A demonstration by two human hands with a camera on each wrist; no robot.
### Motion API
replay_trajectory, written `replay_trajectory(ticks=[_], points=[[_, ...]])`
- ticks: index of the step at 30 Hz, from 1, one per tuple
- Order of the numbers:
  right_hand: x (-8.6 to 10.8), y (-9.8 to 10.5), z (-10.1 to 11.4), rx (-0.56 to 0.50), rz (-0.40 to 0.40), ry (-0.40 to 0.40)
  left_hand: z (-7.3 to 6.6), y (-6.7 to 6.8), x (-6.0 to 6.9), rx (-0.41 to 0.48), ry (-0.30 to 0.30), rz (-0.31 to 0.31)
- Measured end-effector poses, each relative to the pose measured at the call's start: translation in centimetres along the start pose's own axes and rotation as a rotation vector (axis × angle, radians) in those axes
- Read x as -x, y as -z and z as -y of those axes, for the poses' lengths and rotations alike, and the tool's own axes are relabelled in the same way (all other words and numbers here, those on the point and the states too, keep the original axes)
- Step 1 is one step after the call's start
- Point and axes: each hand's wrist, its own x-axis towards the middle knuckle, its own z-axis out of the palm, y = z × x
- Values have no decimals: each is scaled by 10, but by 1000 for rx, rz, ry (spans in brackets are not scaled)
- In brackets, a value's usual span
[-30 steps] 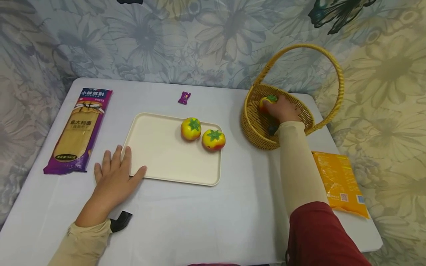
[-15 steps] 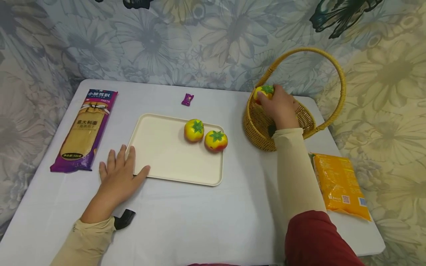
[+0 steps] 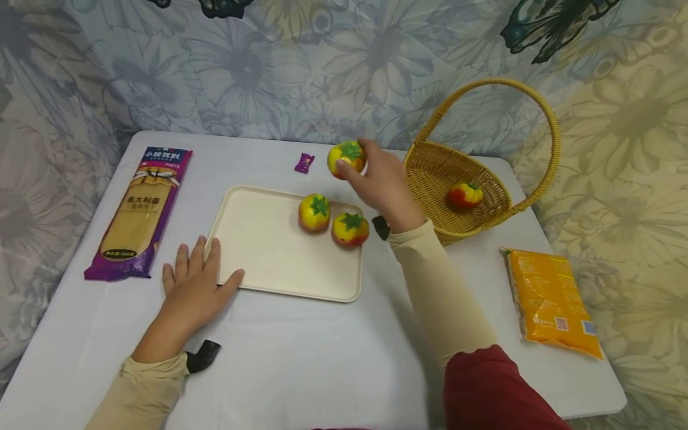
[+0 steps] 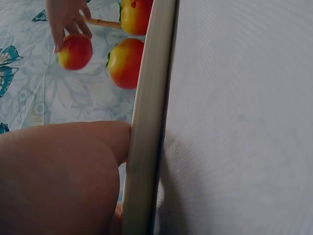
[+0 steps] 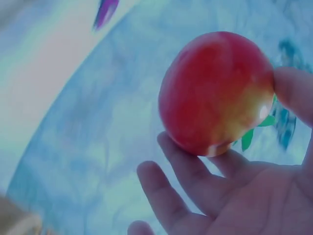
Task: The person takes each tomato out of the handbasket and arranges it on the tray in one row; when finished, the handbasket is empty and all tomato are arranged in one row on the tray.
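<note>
Head view: saw a white table [image 3: 317,352] against flowered cloth [image 3: 279,65], with a pasta packet [image 3: 141,212] at far left, a small purple sweet [image 3: 304,162] toward the far edge and an orange bag [image 3: 553,301] at the right. Found a cream tray [image 3: 258,239] in the middle, its right part taken up by a left fruit [image 3: 314,215] and a right fruit [image 3: 350,229], both tomato-like and close together. Noticed a wicker basket [image 3: 430,179] at far right, handle upright, with a red-and-yellow basket fruit [image 3: 465,196] inside and its near left side partly behind the right forearm [image 3: 446,292]. Saw the right hand [image 3: 384,179] left of the basket, pinching a raised fruit [image 3: 348,152], leaf side visible, above the table beyond the tray's far right part, near the sweet. Saw the left hand [image 3: 193,295] spread wide, fingers straight, at the tray's near left corner, grasping nothing.

Left wrist view: saw the left thumb touching the tray's edge, with both tray fruits and the raised fruit in the right hand farther off. Could barely make out the other left fingers.

Right wrist view: saw the raised fruit between thumb and fingertips, with the remaining fingers slightly bent and apart from it. Noticed part of the sweet beyond.
</note>
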Motion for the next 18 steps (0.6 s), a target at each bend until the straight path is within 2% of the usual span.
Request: replay_trajectory(ticks=[5, 9, 13, 18], points=[[4, -33, 26, -6, 80, 101, 0, -1, -1, -3, 1, -2], [6, -56, 39, -6, 128, 149, 0, -1, -1, -13, 2, -3], [6, -76, 48, 25, 167, 139, 0, -1, -1, -26, 2, -4], [6, -98, 52, 127, 185, 119, 0, 0, -1, -27, 7, -1]])
